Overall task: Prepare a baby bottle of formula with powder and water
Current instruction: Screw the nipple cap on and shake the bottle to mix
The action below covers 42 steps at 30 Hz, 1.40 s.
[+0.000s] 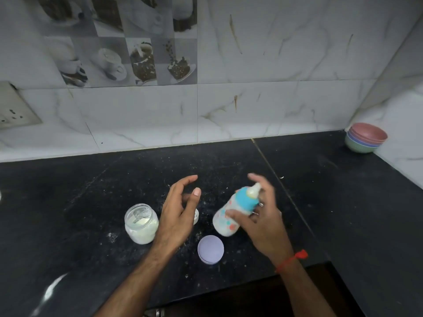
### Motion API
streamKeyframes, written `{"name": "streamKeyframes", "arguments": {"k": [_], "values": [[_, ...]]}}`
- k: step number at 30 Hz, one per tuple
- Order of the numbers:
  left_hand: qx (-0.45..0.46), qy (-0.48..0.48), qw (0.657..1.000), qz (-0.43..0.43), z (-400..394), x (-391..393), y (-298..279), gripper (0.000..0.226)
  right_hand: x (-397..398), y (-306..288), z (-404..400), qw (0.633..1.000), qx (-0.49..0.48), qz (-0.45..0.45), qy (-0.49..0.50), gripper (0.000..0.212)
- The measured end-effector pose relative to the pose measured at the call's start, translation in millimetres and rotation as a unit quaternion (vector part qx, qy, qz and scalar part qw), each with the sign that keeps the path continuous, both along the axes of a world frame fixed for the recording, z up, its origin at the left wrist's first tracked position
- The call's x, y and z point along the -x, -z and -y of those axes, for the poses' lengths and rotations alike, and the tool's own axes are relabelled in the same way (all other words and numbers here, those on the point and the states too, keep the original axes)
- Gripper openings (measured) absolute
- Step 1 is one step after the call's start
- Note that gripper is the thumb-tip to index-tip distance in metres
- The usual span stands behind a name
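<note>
My right hand [263, 223] holds a baby bottle [231, 213] above the black counter, thumb and fingers curled round it. The bottle has a blue collar and a pale teat, is tilted with the teat up to the right, and looks blurred; white liquid fills it. My left hand [178, 213] hovers to the left of the bottle with relaxed, spread fingers and holds nothing. An open clear jar of white powder [141, 223] stands left of that hand. A small white object peeks out behind my left hand; I cannot tell what it is.
A lilac round lid [210, 249] lies flat near the counter's front edge. Spilled powder specks dot the black counter [91, 202]. Stacked coloured bowls [365, 137] sit in the back right corner. A wall socket [13, 110] is at the far left.
</note>
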<state>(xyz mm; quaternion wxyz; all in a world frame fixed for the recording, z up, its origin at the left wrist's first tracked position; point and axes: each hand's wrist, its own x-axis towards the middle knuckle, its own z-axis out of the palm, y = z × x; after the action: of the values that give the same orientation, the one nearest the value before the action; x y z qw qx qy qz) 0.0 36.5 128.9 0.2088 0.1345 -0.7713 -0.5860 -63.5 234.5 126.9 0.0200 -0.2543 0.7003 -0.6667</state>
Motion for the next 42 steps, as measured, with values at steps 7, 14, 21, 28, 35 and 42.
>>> {"name": "streamKeyframes", "arguments": {"k": [7,14,21,28,35,42], "values": [[0.000,0.003,1.000,0.003,-1,0,0,0.029,1,-14,-3,0.982,0.143,0.116,0.040,0.078],[-0.006,0.003,1.000,0.000,0,-1,-2,0.029,7,0,-6,0.732,0.517,0.436,0.078,0.049],[0.008,0.008,1.000,0.004,-2,3,2,0.030,-1,2,-2,0.998,-0.055,-0.024,-0.018,0.083],[0.009,0.003,1.000,0.008,0,4,3,0.031,-5,-14,8,0.955,0.208,0.211,0.027,0.075],[-0.002,-0.005,1.000,0.009,2,1,2,0.030,6,-2,6,0.736,0.517,0.428,0.090,0.052],[0.007,0.003,1.000,0.013,1,4,6,0.030,7,11,2,0.980,-0.138,-0.138,0.043,0.085]]}}
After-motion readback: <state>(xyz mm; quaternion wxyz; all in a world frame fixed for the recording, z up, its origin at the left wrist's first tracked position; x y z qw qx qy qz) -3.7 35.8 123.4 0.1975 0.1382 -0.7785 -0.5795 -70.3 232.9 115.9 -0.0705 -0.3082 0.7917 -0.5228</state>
